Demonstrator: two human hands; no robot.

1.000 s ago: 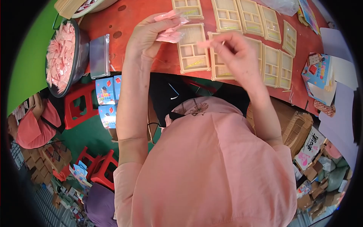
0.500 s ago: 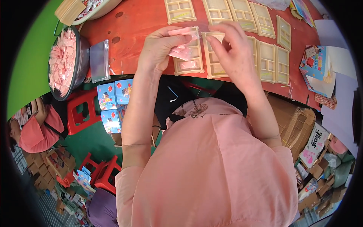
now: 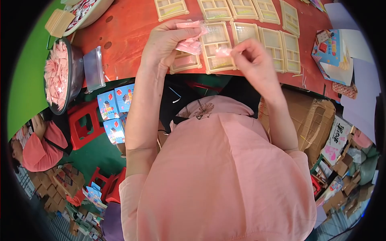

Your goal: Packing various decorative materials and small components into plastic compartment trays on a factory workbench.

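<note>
Two hands are working over the red table (image 3: 132,28), and we are seeing them from above, past a pink-shirted chest that is hiding the near table edge. Our left hand (image 3: 163,42) is curling closed around a bunch of small pink packets (image 3: 189,42); its palm is covering most of them, so we cannot count them. Our right hand (image 3: 251,56) is pinching a single pink packet (image 3: 223,51) between thumb and fingertips, just above a cream compartment tray (image 3: 217,46). More cream trays (image 3: 277,42) are lying in rows beyond, the farthest ones cut off by the top of the picture. Whether the tray compartments are holding anything is hard for us to make out through the glare. At far left a dark bowl (image 3: 74,74) is brimming with pink packets, and a clear plastic box (image 3: 93,68) is lying beside it. A colourful carton (image 3: 331,50) is sitting at the right, partly bent by the lens.
</note>
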